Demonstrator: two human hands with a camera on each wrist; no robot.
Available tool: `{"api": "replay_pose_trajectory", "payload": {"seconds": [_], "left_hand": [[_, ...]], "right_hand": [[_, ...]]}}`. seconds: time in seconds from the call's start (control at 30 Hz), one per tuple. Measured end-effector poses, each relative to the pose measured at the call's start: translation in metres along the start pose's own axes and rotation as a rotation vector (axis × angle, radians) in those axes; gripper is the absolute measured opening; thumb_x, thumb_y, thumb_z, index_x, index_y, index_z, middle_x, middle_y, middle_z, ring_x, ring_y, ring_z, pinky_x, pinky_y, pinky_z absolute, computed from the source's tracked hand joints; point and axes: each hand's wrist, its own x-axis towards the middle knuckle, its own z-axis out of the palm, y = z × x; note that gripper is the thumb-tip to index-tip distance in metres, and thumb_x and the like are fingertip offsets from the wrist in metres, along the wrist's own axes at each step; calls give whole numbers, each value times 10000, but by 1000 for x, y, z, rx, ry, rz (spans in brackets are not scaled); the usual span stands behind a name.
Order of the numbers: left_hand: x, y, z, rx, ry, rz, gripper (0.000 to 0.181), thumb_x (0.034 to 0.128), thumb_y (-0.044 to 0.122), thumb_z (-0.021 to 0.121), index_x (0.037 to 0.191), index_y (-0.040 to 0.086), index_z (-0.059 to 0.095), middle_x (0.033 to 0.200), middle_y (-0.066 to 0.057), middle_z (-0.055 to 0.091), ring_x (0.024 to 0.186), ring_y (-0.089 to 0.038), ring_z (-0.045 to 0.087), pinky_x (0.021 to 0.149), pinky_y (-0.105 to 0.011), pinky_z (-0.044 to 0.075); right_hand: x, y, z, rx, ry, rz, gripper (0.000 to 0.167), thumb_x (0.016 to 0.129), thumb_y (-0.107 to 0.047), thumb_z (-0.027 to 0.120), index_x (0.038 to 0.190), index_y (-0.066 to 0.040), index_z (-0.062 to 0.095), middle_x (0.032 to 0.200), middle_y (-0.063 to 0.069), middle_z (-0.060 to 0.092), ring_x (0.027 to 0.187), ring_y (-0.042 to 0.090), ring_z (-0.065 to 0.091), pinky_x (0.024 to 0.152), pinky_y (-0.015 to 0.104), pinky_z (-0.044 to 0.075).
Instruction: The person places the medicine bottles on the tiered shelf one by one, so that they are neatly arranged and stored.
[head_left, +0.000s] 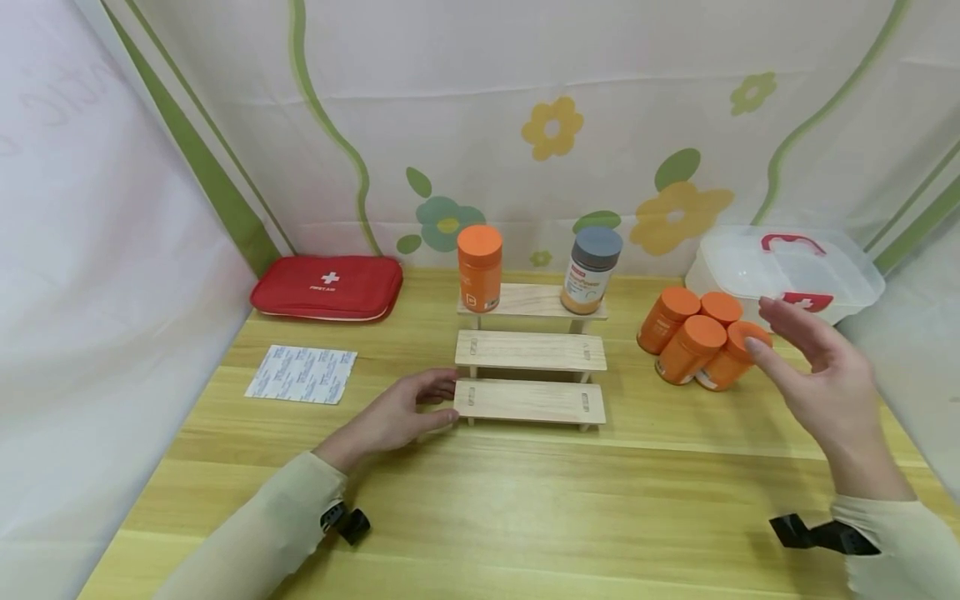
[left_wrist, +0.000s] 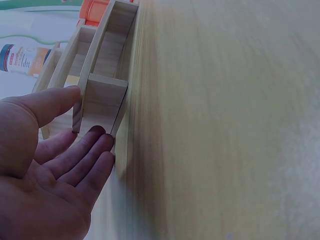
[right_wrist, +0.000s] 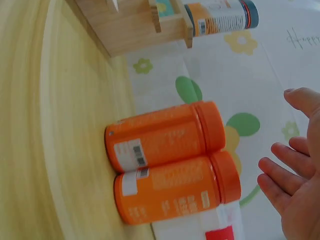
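Nearest on the counter (head_left: pixel 517 508), the left grip (head_left: pixel 405 408) lies loose, thumb and fingertips against the left end of the lowest board (head_left: pixel 528 402) of the stepped wooden rack (head_left: pixel 528 350). That light contact looks right for steadying it; squeezing or pushing might skew the rack.

The right grip (head_left: pixel 832 396) is released: it holds nothing, its thumb and fingers spread just beside the cluster of four orange bottles (head_left: pixel 692 354) on the right of the counter. The front right bottle (head_left: pixel 722 367) seems the easiest to take, since its outer side faces the hand and has no neighbour against it. I would bring thumb and fingers round the body just under the lid, close evenly, and raise it straight up before any sideways travel, because the bottles crowd together and a tilted pull could topple the others.

As for direction, the rack's long axis runs left to right across the counter, its boards climbing away from the person. All four clustered bottles stand upright, long axes vertical, lids up; they look sideways in the right wrist view only because that camera is turned. Farther back, on the top board (head_left: pixel 531 296), another orange bottle (head_left: pixel 480 271) at the left and a grey-lidded bottle (head_left: pixel 590 271) at the right also stand upright, printing turned towards the person.
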Motion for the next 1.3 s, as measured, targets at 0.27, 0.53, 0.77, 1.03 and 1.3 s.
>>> {"api": "replay_pose_trajectory", "payload": {"seconds": [0.27,0.53,0.77,1.03,1.3], "left_hand": [[0,-1,-1,0,-2,-4,630,1024,221,759,1586,81,511,1479,-98,661,1397,-332,612,1238,-555,469],[0,-2,-1,1,-1,9,621,1026,226,758,1577,69,517,1476,-107,663,1390,-337,614,1231,-565,472],[0,-2,-1,-2,-2,2,613,1025,217,758,1573,75,523,1471,-101,666,1390,-334,615,1234,-562,469],[0,-2,-1,-6,-7,12,611,1025,211,758,1571,69,523,1465,-103,670,1391,-337,614,1236,-563,467],[0,-2,-1,-11,-9,12,614,1023,209,760,1571,68,522,1461,-100,672,1391,-334,615,1238,-558,466]], "right_hand": [[-4,25,-11,-54,-48,95,655,981,-53,778,1586,-148,548,1435,-279,625,1212,-183,567,911,-53,456],[-2,55,-12,-110,-159,213,774,1026,-214,761,1694,-216,369,1662,-148,497,1236,-260,503,885,-71,431],[-1,65,-5,-213,-215,297,876,1041,-395,726,1731,-154,243,1743,210,332,1447,-43,506,912,-73,413],[-1,76,-1,-154,-203,277,768,1031,-340,751,1676,-126,395,1617,46,557,1081,-255,514,858,-48,468],[-3,78,-1,-149,-186,256,708,1033,-330,749,1622,-55,467,1494,-47,625,1050,-256,516,858,-45,472]]}}
